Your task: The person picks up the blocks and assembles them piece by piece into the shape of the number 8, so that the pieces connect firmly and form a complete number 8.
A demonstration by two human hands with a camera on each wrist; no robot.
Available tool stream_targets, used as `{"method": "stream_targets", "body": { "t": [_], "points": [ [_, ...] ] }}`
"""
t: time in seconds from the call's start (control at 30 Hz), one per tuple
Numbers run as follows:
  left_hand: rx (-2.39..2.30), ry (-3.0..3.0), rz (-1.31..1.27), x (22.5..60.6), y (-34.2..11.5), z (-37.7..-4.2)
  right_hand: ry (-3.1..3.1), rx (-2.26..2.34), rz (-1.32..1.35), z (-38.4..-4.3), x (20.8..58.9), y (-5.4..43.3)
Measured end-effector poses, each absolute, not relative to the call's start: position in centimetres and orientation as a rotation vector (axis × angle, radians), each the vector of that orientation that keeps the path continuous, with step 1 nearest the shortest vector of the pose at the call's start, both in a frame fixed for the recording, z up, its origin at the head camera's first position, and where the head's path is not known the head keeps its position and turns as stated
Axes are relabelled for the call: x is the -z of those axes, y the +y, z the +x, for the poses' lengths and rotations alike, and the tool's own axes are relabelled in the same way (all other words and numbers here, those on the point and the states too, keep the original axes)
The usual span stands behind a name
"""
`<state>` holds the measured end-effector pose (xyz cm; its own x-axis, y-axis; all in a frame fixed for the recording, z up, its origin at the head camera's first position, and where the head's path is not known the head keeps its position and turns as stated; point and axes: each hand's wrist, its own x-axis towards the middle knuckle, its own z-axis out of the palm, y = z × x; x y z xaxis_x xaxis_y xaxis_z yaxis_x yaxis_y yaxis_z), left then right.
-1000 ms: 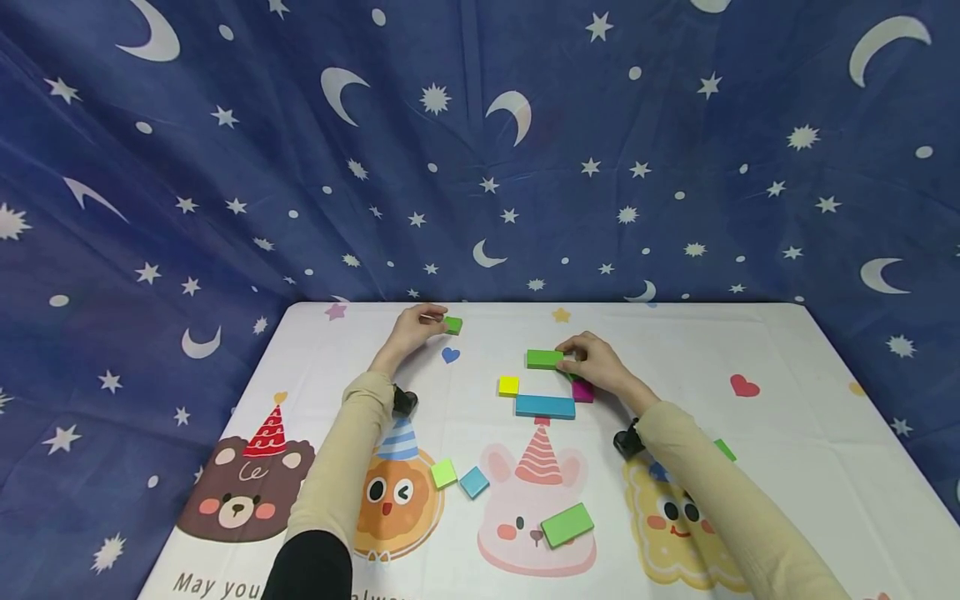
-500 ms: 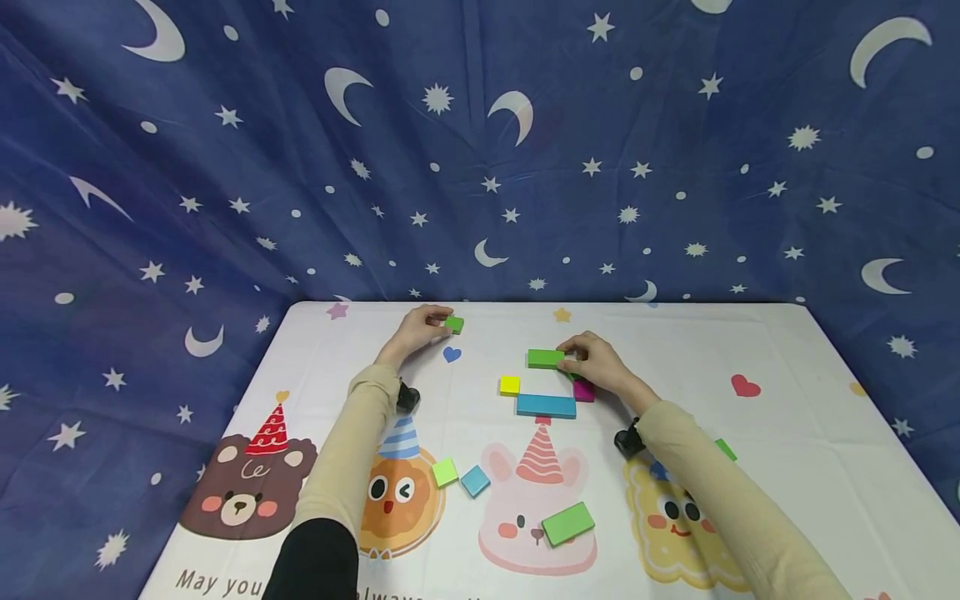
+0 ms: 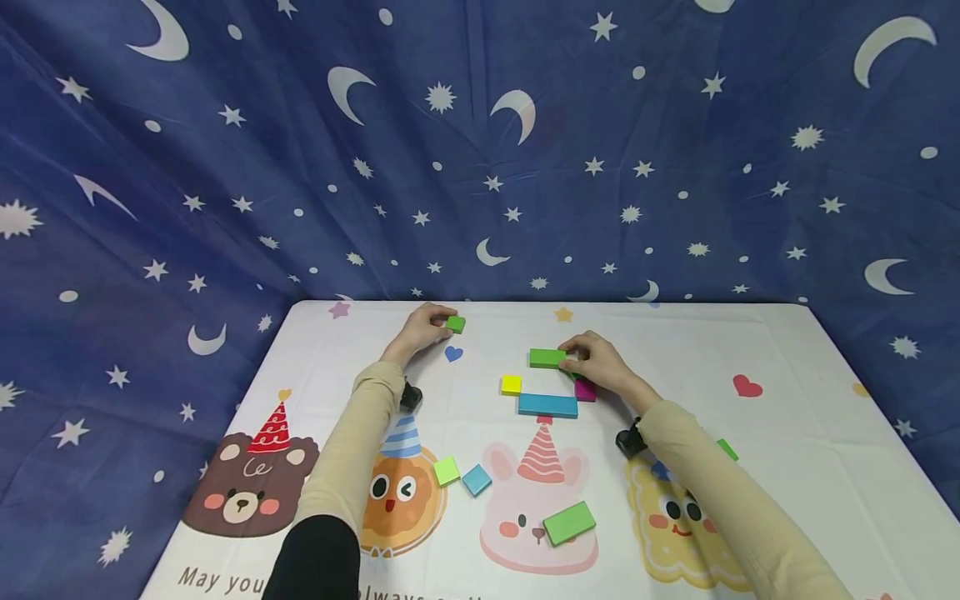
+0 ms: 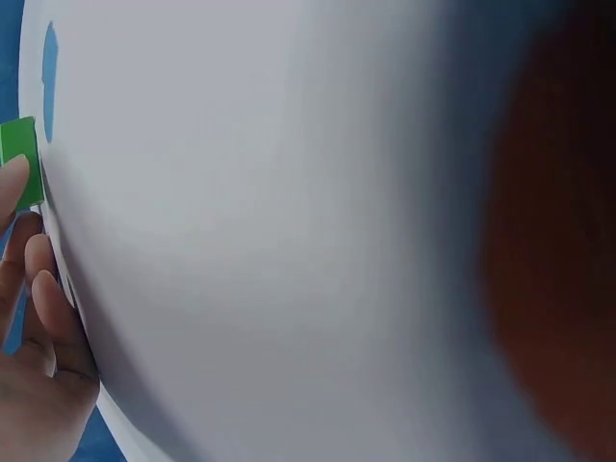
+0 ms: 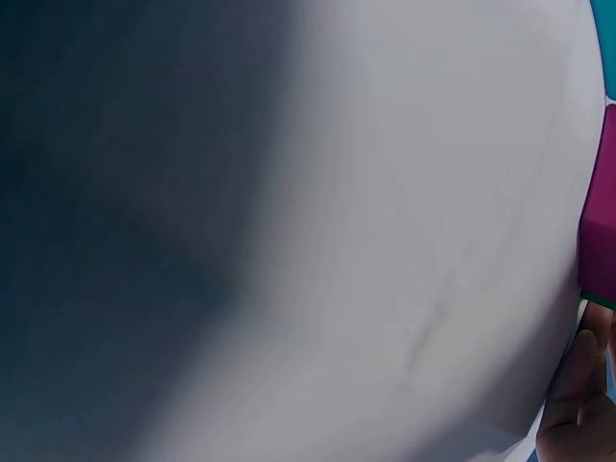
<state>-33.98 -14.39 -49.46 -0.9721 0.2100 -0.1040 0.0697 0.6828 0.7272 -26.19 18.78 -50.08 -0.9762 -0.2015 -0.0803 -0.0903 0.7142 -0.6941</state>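
Note:
My left hand [image 3: 423,327] pinches a small green block [image 3: 455,325] between thumb and fingers close to the table's far edge; the left wrist view shows the thumb lying on that green block [image 4: 29,168]. With thumb and index finger my right hand [image 3: 598,362] grips the right end of a long green block [image 3: 547,358]. In front of that block lie a yellow block [image 3: 512,385], a long blue block [image 3: 548,406] and a magenta block [image 3: 586,390], forming a ring with it. A bit of green behind the magenta block is mostly hidden by the right hand.
Nearer on the white printed tablecloth [image 3: 810,467] lie a light green block [image 3: 446,472], a small blue block [image 3: 476,480] and a larger green block [image 3: 569,523]. Another green block [image 3: 727,449] shows beside the right sleeve. A blue star-patterned curtain [image 3: 420,150] hangs behind.
Both hands keep their holds on the green blocks. The whole head view shifts slightly; the blocks stay in their places on the table.

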Motion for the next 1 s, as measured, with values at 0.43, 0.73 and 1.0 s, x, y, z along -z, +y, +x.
{"method": "stream_targets", "body": {
  "t": [0.43, 0.73, 1.0],
  "points": [
    [-1.152, 2.729, 0.225, 49.59, -14.29, -34.07, 2.76, 1.1, -0.21, -26.22, 50.19, 18.65],
    [-1.114, 2.734, 0.266, 49.53, -14.34, -34.0, 2.758, 1.106, -0.215, -26.31, 50.31, 18.75],
    [-1.12, 2.737, 0.282, 49.33, -14.34, -33.76, 2.756, 1.107, -0.212, -26.33, 50.26, 18.8]
  ]
}}
